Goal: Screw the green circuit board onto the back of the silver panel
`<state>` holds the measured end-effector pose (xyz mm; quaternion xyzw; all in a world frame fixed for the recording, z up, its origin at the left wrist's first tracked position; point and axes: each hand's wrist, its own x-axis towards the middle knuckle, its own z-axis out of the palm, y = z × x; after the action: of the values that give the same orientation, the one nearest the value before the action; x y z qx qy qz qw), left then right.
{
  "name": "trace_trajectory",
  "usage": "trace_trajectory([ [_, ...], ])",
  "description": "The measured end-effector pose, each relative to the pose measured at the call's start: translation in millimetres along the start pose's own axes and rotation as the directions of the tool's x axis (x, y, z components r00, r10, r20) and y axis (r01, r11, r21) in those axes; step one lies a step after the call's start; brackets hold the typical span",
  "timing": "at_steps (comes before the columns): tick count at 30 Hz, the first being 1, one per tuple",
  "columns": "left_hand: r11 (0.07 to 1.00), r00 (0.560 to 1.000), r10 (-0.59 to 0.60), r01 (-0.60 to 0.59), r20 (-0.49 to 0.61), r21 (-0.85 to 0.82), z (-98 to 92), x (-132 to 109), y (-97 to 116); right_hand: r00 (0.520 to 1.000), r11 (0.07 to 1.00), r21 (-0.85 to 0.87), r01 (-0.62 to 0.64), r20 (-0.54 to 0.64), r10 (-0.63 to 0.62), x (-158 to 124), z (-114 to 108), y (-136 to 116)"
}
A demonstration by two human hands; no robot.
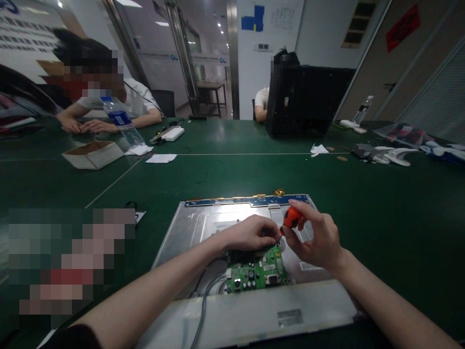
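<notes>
A metal monitor back panel [192, 228] lies flat on the green table in front of me, with a narrow blue board [247, 200] along its far edge. A green circuit board [256, 276] sits on the panel near me. My right hand [317, 240] is closed around the orange handle of a small screwdriver [291, 217], its tip pointing down at the far edge of the green board. My left hand [250, 233] is closed, fingertips pinched beside the screwdriver tip; what it pinches is too small to see.
A cardboard box [93, 153], a water bottle [121, 123], paper slips [161, 158] and a white device [173, 134] lie at the far left, where a person sits. Another person sits behind a black monitor [307, 99]. Parts and plastic bags [395, 145] lie at the far right.
</notes>
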<state>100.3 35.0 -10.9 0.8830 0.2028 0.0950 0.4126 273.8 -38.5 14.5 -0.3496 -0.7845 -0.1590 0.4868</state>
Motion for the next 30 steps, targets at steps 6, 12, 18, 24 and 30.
trace_trajectory([
  [6, 1.0, 1.0, 0.013, -0.013, -0.005, -0.004, -0.3, -0.5, 0.7, 1.0, 1.0, 0.008, 0.012, -0.011, -0.012, 0.9, -0.2, 0.6],
  [12, 1.0, 1.0, 0.005, -0.005, -0.008, 0.01, -0.5, 0.1, 0.0, 1.0, 1.0, 0.01, 0.008, -0.002, -0.008, -0.2, 0.2, 0.8],
  [18, 1.0, 1.0, 0.021, -0.021, -0.007, -0.006, 0.0, 0.7, -0.9, 1.0, 1.0, 0.024, -0.001, 0.006, 0.001, -2.1, 0.1, 1.0],
  [24, 1.0, 1.0, 0.021, -0.021, -0.01, -0.018, 0.4, 0.5, -1.2, 1.0, 1.0, 0.03, 0.008, 0.001, -0.008, -1.4, 0.2, 0.4],
  [30, 0.999, 0.999, 0.038, -0.038, -0.014, -0.02, 0.0, 0.6, -1.2, 1.0, 0.999, 0.032, 0.015, -0.003, -0.015, -0.7, 0.3, 0.5],
])
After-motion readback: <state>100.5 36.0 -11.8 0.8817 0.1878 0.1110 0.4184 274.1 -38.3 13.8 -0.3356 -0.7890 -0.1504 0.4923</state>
